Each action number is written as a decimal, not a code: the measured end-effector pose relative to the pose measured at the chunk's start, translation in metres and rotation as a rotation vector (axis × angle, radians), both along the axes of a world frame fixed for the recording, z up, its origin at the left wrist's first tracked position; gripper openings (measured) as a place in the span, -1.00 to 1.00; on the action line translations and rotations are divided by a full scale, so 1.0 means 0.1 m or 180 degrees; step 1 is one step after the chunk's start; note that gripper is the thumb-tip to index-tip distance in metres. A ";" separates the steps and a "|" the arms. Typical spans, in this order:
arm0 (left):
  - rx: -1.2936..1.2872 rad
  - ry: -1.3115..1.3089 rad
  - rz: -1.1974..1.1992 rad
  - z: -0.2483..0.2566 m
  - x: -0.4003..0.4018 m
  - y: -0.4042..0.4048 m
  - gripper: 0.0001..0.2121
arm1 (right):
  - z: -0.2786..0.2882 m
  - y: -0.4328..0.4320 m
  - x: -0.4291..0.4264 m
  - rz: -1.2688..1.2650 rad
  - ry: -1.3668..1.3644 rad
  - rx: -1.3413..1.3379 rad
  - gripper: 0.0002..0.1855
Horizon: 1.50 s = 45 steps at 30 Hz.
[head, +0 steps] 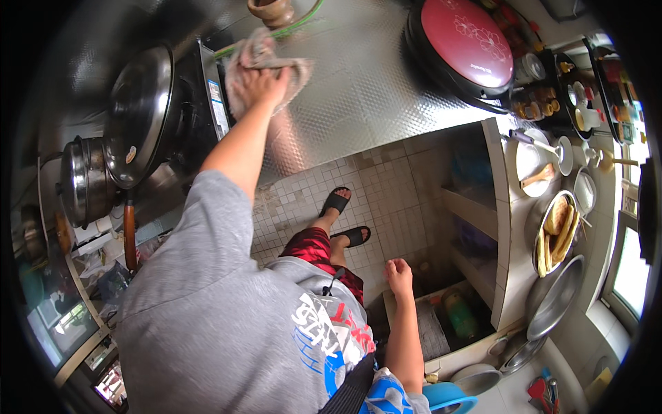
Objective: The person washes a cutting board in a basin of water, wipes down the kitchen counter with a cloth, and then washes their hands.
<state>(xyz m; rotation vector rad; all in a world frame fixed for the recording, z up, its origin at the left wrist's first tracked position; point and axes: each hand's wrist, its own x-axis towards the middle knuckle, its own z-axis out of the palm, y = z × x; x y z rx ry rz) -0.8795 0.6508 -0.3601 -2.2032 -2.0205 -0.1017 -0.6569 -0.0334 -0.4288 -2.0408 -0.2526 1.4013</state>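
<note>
My left hand (261, 88) presses and grips a crumpled, light-coloured cloth (297, 77), partly blurred, on the textured metallic countertop (351, 72). The cloth lies against the left edge of this surface, beside the black cooktop. Beyond it stand a brown bowl-like vessel (274, 13) and a green hose or cord (300, 21). Down at my side, away from the counter, hangs my right hand (399, 274), its fingers loosely bent and nothing visible in it. Its palm is partly hidden.
A lidded wok (139, 116) and a steel pot (85, 181) stand at the left. A red electric griddle (468, 41) sits on the counter's right end. Farther right, a tiled ledge (509, 227) bears a bowl of flatbread (561, 222), plates and ladles. Open shelves (470, 207) lie below.
</note>
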 end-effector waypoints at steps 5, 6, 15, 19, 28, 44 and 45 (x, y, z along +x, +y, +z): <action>-0.0620 -0.0028 0.0121 -0.05 -0.19 -1.12 -0.06 | 0.00 0.00 0.03 -0.0047 -0.0087 -0.0151 -0.75; -0.0490 -0.0105 -0.0027 -0.04 -0.22 -1.50 -0.09 | -0.03 -0.01 0.04 -0.0029 -0.0113 -0.0108 -0.75; -0.0581 -0.0731 -0.0969 -0.37 -0.94 -2.88 -0.06 | 0.06 0.06 0.16 0.0315 -0.0280 0.0221 -0.77; -0.0644 -0.0005 -0.2318 -0.14 -0.26 -2.49 -0.17 | -0.10 -0.19 0.19 0.0678 -0.0518 0.0135 -0.76; -0.0492 0.0258 -0.2101 -0.06 -1.36 -2.81 -0.36 | 0.04 -0.24 -0.12 0.0625 -0.0355 0.0157 -0.71; -0.0234 0.0216 -0.0838 -0.54 -4.96 -2.85 -0.25 | 0.32 0.07 -1.55 -0.0570 -0.0036 0.0257 -0.78; -0.0140 0.0052 -0.1042 -0.49 -5.19 -2.76 -0.26 | 0.27 0.18 -1.76 -0.0648 0.0031 0.0402 -0.77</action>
